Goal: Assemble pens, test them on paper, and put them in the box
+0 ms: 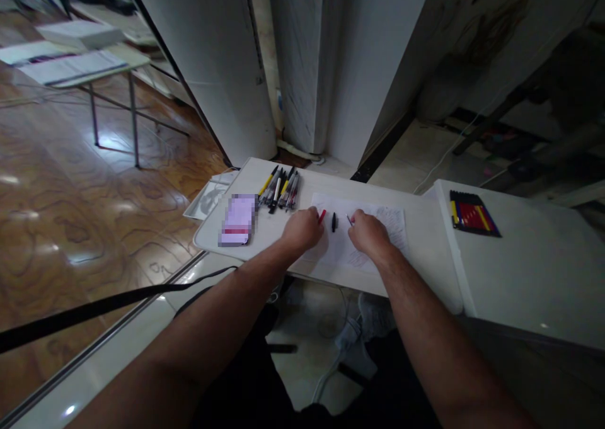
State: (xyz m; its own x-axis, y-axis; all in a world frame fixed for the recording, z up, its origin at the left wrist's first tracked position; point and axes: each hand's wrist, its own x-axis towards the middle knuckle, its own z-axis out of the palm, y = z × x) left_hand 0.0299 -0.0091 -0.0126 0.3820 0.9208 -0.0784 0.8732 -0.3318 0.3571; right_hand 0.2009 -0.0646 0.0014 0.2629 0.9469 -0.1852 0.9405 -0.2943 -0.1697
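My left hand (303, 229) is closed over the paper's left edge, with a small red pen piece (322, 216) sticking out of its fingers. Whether that is a cap or a barrel I cannot tell. On the right, my right hand (368, 232) pinches a thin dark pen tip or refill (349, 220), the rest being hidden in the fingers. Between both hands a short black pen part (334, 222) lies on the white sheet (340, 256). Handwritten lines cover the sheet's right side. Several pens (278, 188), yellow, black and clear, lie in a bunch beyond my left hand.
A blurred-out phone (237, 220) lies at the white table's (416, 227) left end. A dark pack with red and yellow pens (474, 213) rests on the right-hand white surface (529, 259). White columns (302, 63) stand behind. A black strap (118, 300) crosses at left.
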